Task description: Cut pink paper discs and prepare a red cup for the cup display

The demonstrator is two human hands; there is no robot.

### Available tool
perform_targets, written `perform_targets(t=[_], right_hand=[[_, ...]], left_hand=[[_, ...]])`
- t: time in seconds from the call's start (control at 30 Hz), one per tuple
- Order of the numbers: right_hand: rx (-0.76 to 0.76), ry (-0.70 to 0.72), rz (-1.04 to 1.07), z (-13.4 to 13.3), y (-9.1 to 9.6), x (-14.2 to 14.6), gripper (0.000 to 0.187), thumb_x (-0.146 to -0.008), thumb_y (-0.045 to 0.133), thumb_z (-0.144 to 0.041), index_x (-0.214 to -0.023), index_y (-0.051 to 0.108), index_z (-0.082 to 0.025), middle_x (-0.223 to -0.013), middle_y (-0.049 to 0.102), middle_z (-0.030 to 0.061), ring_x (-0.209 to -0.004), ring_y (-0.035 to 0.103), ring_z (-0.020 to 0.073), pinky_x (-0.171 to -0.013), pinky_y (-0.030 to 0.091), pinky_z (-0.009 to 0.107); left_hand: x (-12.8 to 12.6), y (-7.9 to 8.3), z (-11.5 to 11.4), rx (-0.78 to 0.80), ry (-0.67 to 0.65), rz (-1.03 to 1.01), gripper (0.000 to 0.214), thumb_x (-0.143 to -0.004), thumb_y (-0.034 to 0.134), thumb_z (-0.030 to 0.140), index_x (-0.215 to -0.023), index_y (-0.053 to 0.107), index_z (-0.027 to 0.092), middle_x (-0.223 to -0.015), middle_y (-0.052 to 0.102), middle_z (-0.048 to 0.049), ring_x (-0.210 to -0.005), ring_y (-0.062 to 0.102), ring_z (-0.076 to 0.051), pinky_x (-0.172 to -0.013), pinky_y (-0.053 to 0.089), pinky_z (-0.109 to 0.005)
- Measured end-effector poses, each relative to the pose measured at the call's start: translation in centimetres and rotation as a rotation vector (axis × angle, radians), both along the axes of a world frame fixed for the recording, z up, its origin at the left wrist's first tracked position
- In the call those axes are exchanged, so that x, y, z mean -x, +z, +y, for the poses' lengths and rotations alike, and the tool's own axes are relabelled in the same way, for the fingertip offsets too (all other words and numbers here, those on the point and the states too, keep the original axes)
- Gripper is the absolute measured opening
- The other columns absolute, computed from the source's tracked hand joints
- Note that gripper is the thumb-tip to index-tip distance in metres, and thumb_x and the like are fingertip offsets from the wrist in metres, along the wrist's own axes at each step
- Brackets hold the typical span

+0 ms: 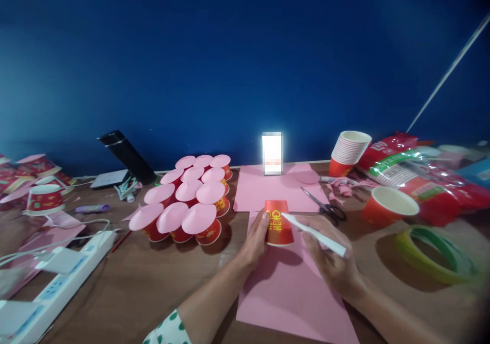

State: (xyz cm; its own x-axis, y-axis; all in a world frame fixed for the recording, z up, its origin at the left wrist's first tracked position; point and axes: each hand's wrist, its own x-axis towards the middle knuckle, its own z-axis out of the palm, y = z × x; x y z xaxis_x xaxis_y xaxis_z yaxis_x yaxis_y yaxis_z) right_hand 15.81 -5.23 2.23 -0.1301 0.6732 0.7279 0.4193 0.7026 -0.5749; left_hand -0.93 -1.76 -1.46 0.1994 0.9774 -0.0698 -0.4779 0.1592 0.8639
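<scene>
Cup [278, 225] is upside down over pink paper [291, 295]. Left hand [254, 244] holds its left side; right hand [332, 252] grips a white pen [320, 238] (long and slanted), tip pointing left at the cup's upper right.

A paper cup [281, 234] sits over the near paper sheet [283, 293], between the left hand [255, 239] and the pen [329, 243] in the right hand [337, 262] — 12 disc-topped cups [188, 190] stand leftward, a power strip [53, 289] farther left and nearer. Scissors [326, 209] cross the rear sheet [248, 191]'s right corner; rightward, a cup stack [346, 152] stands behind a tape roll [406, 249].
</scene>
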Motion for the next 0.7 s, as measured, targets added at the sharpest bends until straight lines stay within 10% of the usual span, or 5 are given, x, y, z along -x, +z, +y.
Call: perform_targets(t=[0.7], right_hand=[[0.035,-0.058,0.026,-0.02,-0.33,0.08,0.016,-0.095,0.052,-0.018,-0.106,0.063,-0.021,-0.093,0.069,0.0049,-0.088,0.067,0.0179,-0.079,0.054,0.03]], left_hand=[[0.13,-0.15,0.16,-0.088,0.01,0.174,0.049,-0.089,0.051,0.06,-0.105,0.065,0.016,-0.108,0.071,-0.0102,-0.107,0.062,-0.028,-0.099,0.043,-0.04]])
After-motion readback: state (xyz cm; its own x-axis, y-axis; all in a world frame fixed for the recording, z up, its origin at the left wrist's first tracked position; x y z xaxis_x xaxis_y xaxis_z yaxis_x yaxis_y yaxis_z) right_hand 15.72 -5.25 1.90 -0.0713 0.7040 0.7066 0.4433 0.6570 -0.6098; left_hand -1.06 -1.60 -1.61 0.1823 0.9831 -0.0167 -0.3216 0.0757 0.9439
